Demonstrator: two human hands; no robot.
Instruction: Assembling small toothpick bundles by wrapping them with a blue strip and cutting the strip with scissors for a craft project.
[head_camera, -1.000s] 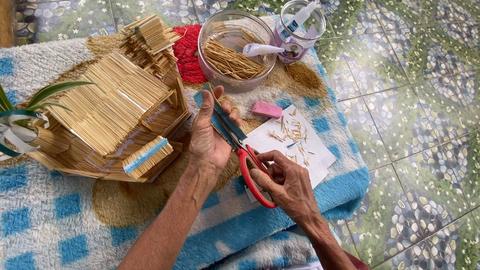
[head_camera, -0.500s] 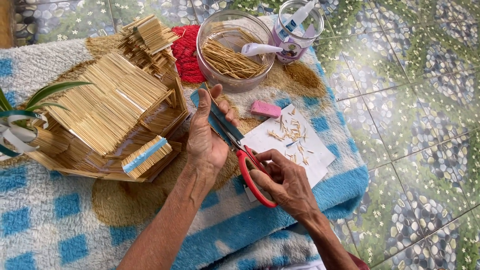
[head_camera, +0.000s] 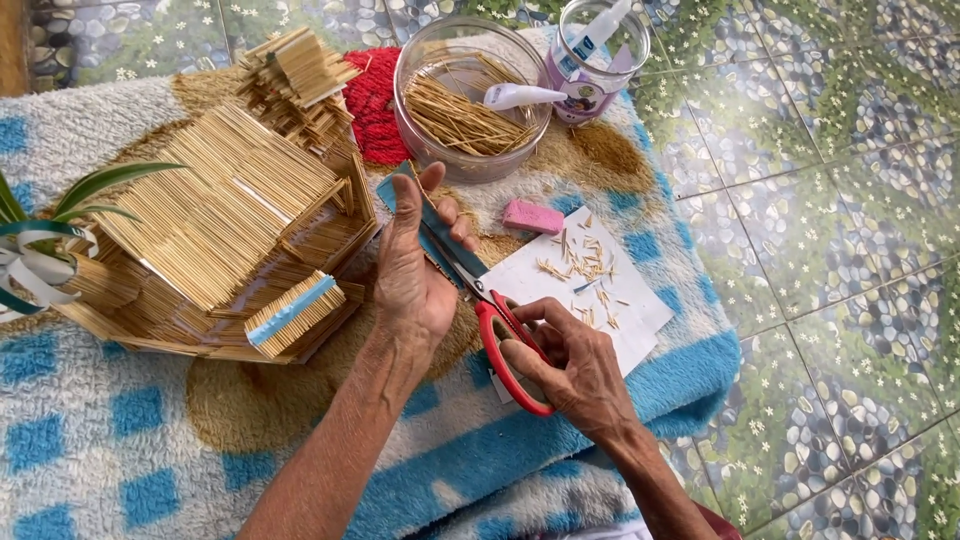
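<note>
My left hand (head_camera: 412, 270) grips a flat blue strip (head_camera: 430, 222) with thin wooden sticks along its edge, held just right of the stick-built model house (head_camera: 215, 225). My right hand (head_camera: 575, 365) holds red-handled scissors (head_camera: 495, 320); their blades point up-left and close on the blue strip beside my left fingers. A small striped stick-and-blue piece (head_camera: 292, 312) leans on the front of the house.
A clear bowl of sticks (head_camera: 465, 100) with a white glue tube sits behind, next to a clear jar (head_camera: 595, 55). A pink eraser (head_camera: 532, 215) and white paper with stick offcuts (head_camera: 585, 275) lie on the blue-and-white towel (head_camera: 120, 450). Tiled floor (head_camera: 830, 250) lies to the right.
Both hands and the scissors stay almost still; the blades have shifted slightly along the blue strip.
</note>
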